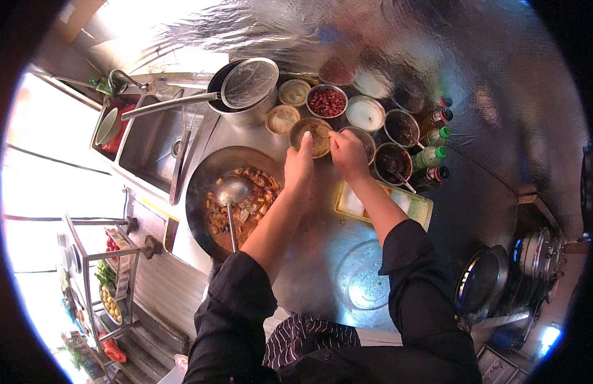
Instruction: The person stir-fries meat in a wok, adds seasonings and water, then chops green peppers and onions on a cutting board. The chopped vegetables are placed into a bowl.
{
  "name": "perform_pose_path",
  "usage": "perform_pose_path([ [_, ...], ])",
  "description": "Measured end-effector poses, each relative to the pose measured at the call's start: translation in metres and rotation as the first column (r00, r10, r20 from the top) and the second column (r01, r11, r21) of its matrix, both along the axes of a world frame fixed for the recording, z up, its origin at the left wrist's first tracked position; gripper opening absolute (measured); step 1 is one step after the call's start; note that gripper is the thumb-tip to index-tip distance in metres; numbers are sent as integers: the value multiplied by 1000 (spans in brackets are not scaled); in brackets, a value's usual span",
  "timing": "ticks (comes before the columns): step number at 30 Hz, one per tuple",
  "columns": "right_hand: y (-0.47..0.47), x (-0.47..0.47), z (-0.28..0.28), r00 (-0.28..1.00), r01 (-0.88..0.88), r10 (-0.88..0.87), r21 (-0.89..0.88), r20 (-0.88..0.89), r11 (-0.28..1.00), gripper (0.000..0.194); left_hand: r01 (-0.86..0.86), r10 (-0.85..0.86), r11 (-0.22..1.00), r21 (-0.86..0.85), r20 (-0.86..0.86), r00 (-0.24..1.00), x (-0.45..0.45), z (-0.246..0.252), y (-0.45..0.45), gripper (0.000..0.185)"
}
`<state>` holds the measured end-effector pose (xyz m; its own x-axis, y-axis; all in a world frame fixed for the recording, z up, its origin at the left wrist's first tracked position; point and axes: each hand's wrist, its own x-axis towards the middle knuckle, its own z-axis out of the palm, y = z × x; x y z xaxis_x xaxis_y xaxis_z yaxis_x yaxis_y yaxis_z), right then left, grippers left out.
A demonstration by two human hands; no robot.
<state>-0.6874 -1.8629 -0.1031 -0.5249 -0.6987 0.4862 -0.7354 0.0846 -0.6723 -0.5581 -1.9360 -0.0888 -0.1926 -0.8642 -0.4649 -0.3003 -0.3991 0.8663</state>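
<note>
My left hand (298,168) grips the rim of a small round bowl (300,130) of yellowish-brown powder, thumb over its near edge. My right hand (350,154) pinches what looks like a small spoon (323,131) over the powder; its handle is mostly covered by my fingers. Left of my left forearm sits a dark wok (200,185) of reddish-brown stew with chunks in it. A metal ladle (234,191) rests in the stew, its handle pointing towards me. Partly behind my right hand stands another bowl (366,140).
Bowls of dried red chillies (327,102), white seasoning (366,113) and dark sauce (393,161) line the back, beside several bottles (428,157). A divided yellow-rimmed tray (421,211) lies under my right forearm. Left are a strainer (250,82) on a pot (250,115) and a sink (150,139).
</note>
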Motion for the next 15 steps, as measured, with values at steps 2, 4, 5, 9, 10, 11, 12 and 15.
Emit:
perform_pose_path([
  [2,2,-1,-6,998,10,-13,35,65,999,21,-13,25,997,81,-141,990,-5,-11,-8,59],
  [4,2,-2,-11,957,23,-44,76,285,997,22,49,-13,987,151,-229,973,-5,-17,-14,57],
  [5,1,-3,-12,882,27,-72,103,465,994,23,72,-21,982,176,-274,961,-4,-18,-16,56],
  [9,-2,-6,-16,700,85,-131,100,702,991,26,80,3,969,233,-335,942,3,-9,-20,51],
  [10,-3,-6,-15,706,83,-155,136,691,987,26,85,4,966,243,-343,939,5,-3,-19,50],
  [11,-4,-6,-15,698,85,-179,167,694,982,25,78,31,959,272,-375,926,9,5,-16,50],
  [12,-4,-6,-15,681,95,-206,194,703,976,25,73,59,950,303,-406,912,13,14,-10,50],
  [15,-4,-6,-14,600,110,-151,106,786,988,27,217,-44,937,272,-525,850,44,49,15,52],
])
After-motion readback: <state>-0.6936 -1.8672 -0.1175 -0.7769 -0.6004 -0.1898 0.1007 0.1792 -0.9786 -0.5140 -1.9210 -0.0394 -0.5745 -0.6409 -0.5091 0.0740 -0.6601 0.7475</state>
